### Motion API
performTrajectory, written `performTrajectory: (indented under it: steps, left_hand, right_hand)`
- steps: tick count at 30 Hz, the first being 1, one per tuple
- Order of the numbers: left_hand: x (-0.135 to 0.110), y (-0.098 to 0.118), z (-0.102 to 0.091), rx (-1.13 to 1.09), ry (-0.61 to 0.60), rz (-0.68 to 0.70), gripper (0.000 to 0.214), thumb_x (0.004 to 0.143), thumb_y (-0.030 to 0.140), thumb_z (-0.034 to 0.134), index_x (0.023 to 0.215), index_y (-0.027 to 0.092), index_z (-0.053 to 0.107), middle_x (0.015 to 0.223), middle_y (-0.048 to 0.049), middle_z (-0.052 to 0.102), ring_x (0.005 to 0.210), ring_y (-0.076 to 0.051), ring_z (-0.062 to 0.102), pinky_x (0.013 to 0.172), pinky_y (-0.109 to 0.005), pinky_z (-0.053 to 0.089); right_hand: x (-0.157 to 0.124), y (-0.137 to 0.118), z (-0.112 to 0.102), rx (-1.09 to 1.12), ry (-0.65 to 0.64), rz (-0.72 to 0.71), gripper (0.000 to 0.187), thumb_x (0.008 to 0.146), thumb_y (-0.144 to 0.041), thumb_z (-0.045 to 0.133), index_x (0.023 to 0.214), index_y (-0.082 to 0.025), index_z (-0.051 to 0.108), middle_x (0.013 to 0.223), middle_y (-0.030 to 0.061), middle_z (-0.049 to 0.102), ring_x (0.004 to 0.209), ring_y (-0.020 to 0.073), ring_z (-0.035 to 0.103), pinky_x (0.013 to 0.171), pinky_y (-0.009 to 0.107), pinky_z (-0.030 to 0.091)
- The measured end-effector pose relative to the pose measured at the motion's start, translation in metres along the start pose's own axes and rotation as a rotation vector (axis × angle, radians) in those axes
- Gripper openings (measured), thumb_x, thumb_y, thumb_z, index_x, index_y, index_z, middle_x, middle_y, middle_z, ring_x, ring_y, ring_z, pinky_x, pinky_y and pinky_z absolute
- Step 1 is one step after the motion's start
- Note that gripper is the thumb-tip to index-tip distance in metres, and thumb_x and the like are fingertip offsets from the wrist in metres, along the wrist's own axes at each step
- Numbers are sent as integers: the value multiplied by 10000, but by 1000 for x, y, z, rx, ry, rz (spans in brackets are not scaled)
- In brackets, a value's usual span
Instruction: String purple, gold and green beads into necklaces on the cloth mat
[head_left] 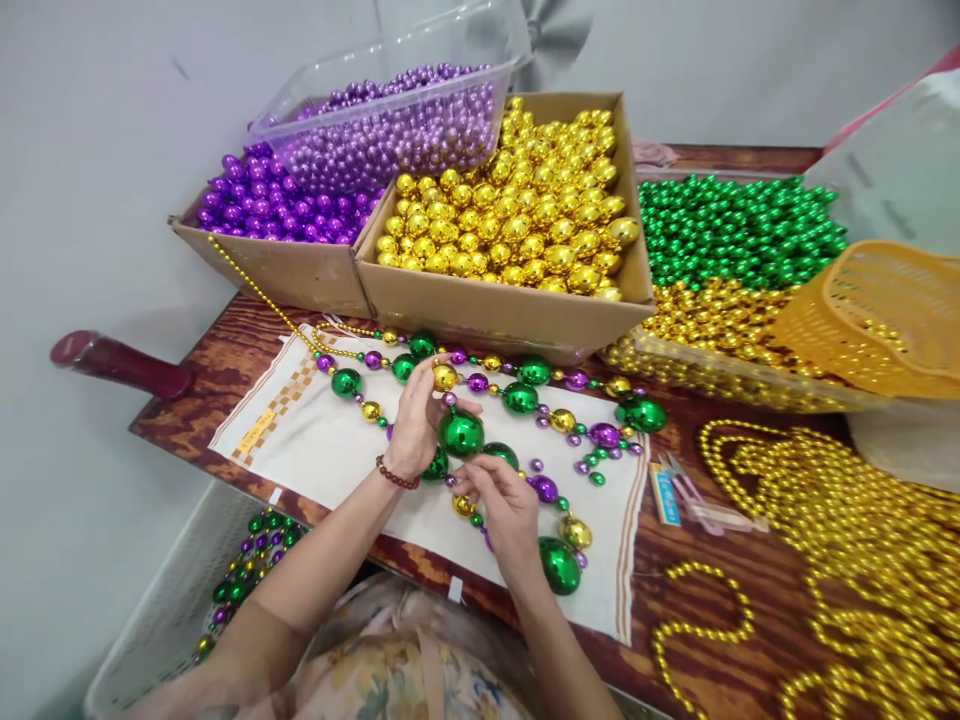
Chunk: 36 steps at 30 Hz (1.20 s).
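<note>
A large shiny green bead (460, 434), part of a bead necklace, is raised off the white cloth (300, 455). My left hand (415, 425), with a dark red bead bracelet at its wrist, has its fingers curled round the string beside this bead. On the other side my right hand (506, 505) pinches the string just below it, by a small purple bead; the fingertips partly hide the grip. Strung green, gold and purple beads lie on the cloth around both hands, among them a big green bead (559, 566) at its front edge. A few small loose beads (583, 467) rest right of my hands.
Cardboard boxes of purple beads (289, 205) and gold beads (517, 215) stand behind. At right are a tub of green beads (739, 225), a yellow basket (847, 330), small scissors (697, 500) and heaped gold bead chains (862, 550). A white crate (161, 610) sits lower left.
</note>
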<state>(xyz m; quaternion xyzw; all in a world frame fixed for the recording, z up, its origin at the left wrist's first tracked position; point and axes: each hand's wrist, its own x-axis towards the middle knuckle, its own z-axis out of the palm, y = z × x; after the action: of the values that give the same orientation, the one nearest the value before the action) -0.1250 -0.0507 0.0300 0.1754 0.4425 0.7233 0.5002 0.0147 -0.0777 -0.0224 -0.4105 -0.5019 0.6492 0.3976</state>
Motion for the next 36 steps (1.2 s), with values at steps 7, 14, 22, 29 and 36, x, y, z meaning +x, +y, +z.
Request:
performTrajectory:
  steps: [7,14,22,29,36]
  left_hand:
    - [14,-31,4,80,33,-3,383,888,528,575,1196,300,561,911,-7,678,782,-189,711,744,-317,576]
    - [40,-13,5,281,-329,-381,361,849,455,629,1135,234,648,794,-30,649,553,-161,643,510,-280,525]
    - [46,-8,29,516,-805,-577,390,891,466,592,1133,167,656,915,-68,658,558,-106,604,475,-223,496]
    - [57,-2,23,662,-868,-695,404,899,492,577,1168,199,647,765,-3,593,522,-91,585,486,-209,464]
    - [61,1,30,738,-864,-636,378,865,457,616,1126,190,675,1012,-61,647,592,-95,602,508,-226,488]
  right_hand:
    - [1,1,3,-200,86,-29,244,868,-424,646,773,-204,595,609,-5,672,479,147,641,467,227,471]
    - [40,-29,-36,-233,129,-1,276,836,-441,667,918,-185,733,544,-22,630,443,122,565,444,222,419]
    - [97,-30,-49,303,201,49,310,596,-391,841,758,-153,727,578,-37,629,387,43,442,373,175,334]
    - [102,-31,-75,566,409,27,336,649,-405,862,751,-170,645,673,-61,651,404,16,460,396,147,411]
    - [84,-25,-65,459,97,145,337,603,-308,879,823,-145,683,679,-32,673,524,49,580,403,109,402]
